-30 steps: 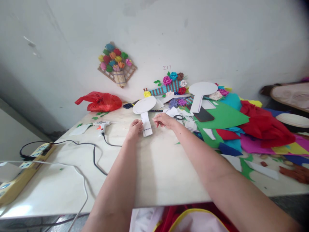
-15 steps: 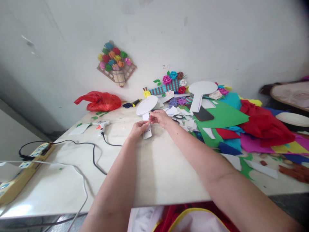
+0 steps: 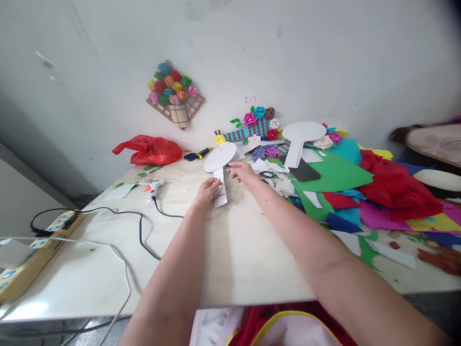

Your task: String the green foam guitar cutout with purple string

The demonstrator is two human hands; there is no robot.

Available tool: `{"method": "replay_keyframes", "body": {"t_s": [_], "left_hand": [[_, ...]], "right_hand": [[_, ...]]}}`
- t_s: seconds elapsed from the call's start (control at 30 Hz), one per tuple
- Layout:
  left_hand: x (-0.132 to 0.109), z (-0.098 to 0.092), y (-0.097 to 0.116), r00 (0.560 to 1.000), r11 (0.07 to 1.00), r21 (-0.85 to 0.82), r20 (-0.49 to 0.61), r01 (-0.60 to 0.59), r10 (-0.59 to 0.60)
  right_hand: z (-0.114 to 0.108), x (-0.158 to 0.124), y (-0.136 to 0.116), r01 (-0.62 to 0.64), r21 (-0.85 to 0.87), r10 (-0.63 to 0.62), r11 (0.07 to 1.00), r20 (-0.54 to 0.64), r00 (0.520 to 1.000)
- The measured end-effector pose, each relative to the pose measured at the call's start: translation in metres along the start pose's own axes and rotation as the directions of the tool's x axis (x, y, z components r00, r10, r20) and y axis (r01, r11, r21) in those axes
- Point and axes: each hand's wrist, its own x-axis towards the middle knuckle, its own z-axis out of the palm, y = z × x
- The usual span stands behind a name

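Observation:
A white paddle-shaped cutout, with a round head and a strip handle, lies tilted on the table in front of me. My left hand grips the left edge of its handle, thumb and fingers closed there. Small dark marks show near the handle's lower end. Just to the right, my right hand hovers with its fingers apart, close to the handle and the round head. I see nothing held in it. A second white paddle-shaped cutout leans over the pile at the back right.
A glue gun lies left of my hands, its cord near a yellow power strip. Black scissors, a phone and paper scraps lie right, beside green sheet. A red bag and pliers sit behind.
My right hand has drawn away to the right from the handle and its fingers have spread. The left hand keeps its hold on the cutout.

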Motion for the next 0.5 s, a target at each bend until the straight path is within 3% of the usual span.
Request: {"method": "replay_keyframes", "body": {"t_s": [0.13,0.27,0.5], "left_hand": [[0.001,-0.002,-0.001,0.997,0.998,-0.055,-0.081,0.013,-0.017],[0.002,-0.003,-0.002,0.987,0.99,-0.143,-0.159,-0.008,-0.015],[0.003,-0.002,0.0,0.984,0.986,-0.168,-0.18,-0.012,-0.019]], "right_hand": [[0.01,-0.009,-0.002,-0.075,-0.137,0.098,0.988,0.167,0.981],[0.021,-0.019,-0.003,-0.078,-0.143,0.117,0.987,0.291,0.95],[0.03,-0.024,0.003,-0.061,-0.177,0.111,0.982,0.287,0.952]]}}
